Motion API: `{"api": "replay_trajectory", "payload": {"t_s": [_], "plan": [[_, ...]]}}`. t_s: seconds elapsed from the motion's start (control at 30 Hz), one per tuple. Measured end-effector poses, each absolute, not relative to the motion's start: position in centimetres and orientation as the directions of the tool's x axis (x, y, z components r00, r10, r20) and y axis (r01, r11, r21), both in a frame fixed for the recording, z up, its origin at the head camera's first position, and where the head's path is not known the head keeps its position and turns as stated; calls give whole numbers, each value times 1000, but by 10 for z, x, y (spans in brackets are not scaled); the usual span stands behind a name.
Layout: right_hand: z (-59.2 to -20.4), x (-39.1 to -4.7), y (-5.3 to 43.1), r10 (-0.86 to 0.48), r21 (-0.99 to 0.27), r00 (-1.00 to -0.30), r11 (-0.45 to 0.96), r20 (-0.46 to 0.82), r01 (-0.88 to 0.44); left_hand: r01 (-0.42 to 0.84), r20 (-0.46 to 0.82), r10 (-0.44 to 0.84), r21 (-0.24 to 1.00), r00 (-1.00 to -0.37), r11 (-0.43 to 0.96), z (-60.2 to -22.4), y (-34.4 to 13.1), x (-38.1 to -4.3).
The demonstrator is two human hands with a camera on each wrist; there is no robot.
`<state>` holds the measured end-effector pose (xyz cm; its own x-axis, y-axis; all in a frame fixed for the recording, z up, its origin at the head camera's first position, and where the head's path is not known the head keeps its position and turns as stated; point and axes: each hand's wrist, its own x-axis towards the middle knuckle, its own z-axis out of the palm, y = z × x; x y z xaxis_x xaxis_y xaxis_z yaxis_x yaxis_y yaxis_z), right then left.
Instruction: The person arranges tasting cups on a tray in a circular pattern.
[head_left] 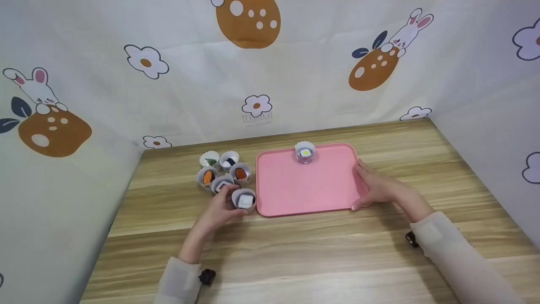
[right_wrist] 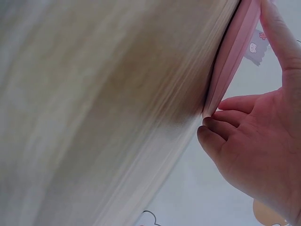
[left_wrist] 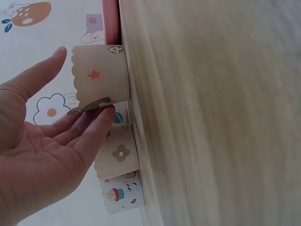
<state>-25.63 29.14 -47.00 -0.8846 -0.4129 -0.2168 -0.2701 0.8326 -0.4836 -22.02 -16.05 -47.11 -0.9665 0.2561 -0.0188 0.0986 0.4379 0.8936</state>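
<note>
My left hand [head_left: 221,210] is at a paper cup [head_left: 244,200] holding a white, block-shaped piece, just left of the pink tray [head_left: 308,185]. In the left wrist view the fingers touch the side of this cup [left_wrist: 101,70], which carries a red star, while the thumb looks apart from it. At the tray's right edge my right hand [head_left: 376,188] spreads thumb and fingers along the rim. The fingertips [right_wrist: 218,115] touch the tray's side in the right wrist view. Another cup [head_left: 304,152], with a white and yellow piece, stands on the tray's back edge.
Left of the tray cluster several more paper cups, among them one with an orange-topped piece [head_left: 208,176], one with a red-topped piece [head_left: 240,173] and one with something green [head_left: 210,159]. A patterned curtain [head_left: 190,93] hangs behind the wooden table [head_left: 295,257].
</note>
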Motion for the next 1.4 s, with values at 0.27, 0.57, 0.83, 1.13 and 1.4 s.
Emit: {"api": "replay_trajectory", "payload": {"t_s": [0.27,0.57,0.83,1.13,1.4], "plan": [[-470,-256,292,-417,-486,-882,831,-220,-272,91,-31,229,859,-973,505,-475,-157,-223],[-469,-256,292,-412,-486,-883,833,-225,-265,105,-28,222,819,-975,564,-474,-155,-225],[-471,-256,292,-411,-462,-884,843,-221,-277,89,-39,199,799,-979,594,-476,-154,-227],[-470,-258,291,-414,-456,-882,845,-227,-279,41,-84,176,790,-981,612,-472,-153,-227],[-470,-258,290,-407,-461,-884,845,-229,-270,65,-55,182,801,-982,595,-473,-153,-227]]}}
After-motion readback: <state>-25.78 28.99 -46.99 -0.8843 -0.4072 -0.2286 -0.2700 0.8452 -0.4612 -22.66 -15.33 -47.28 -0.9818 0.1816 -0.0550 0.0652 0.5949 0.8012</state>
